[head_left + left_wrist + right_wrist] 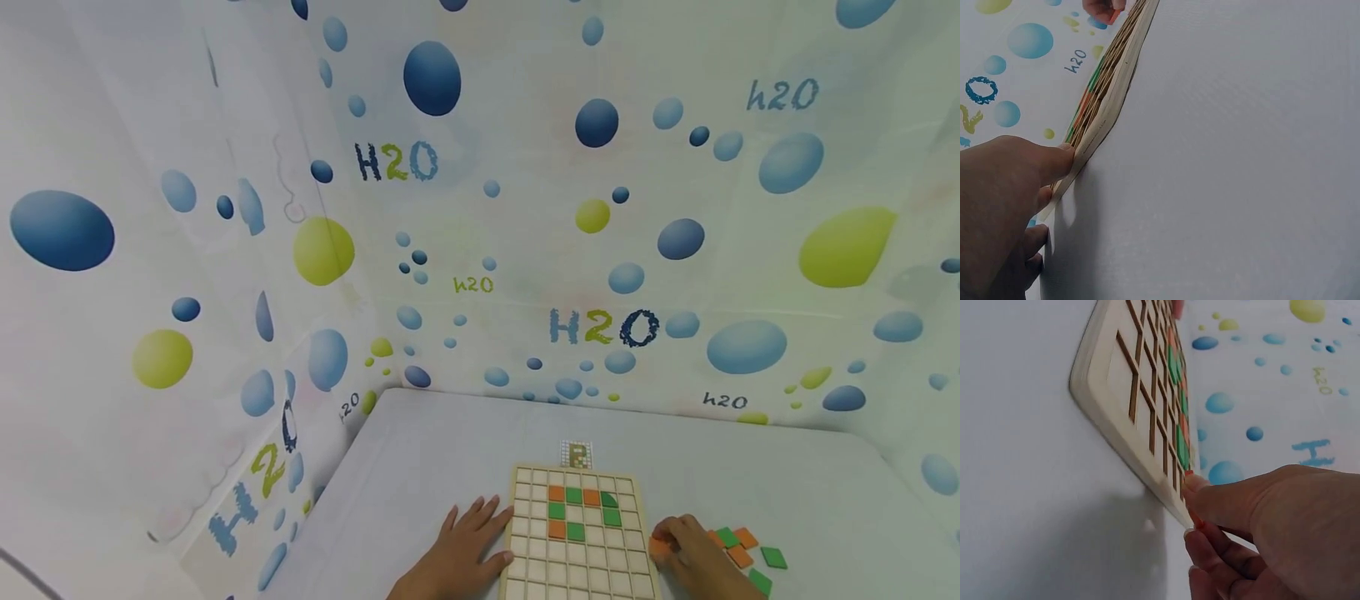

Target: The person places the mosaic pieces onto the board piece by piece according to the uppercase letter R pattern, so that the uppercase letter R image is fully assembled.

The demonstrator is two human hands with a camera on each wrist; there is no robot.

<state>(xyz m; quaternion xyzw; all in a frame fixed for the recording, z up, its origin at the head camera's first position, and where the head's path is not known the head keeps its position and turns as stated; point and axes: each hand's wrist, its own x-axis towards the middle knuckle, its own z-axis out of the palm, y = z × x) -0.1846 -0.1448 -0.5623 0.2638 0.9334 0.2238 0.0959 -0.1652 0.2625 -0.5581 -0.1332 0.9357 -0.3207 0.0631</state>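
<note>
A wooden grid board (512, 527) lies on the table with orange and green tiles (557, 511) set in some of its squares. Along its left edge rests my left hand (467, 552), fingers spread and fairly straight; in the left wrist view the thumb (1057, 161) touches the board's side. My right hand (697, 557) pinches an orange tile (660, 547) between thumb and fingers beside the board's right edge. The right wrist view shows this tile (1196, 517) mostly covered by the fingers, close to the board's rim.
Several loose orange and green tiles (773, 557) lie right of my right hand, partly behind it. A small pattern card (576, 454) sits just beyond the board's far edge. The pale table (450, 433) ends at a curtain (517, 250) printed with bubbles.
</note>
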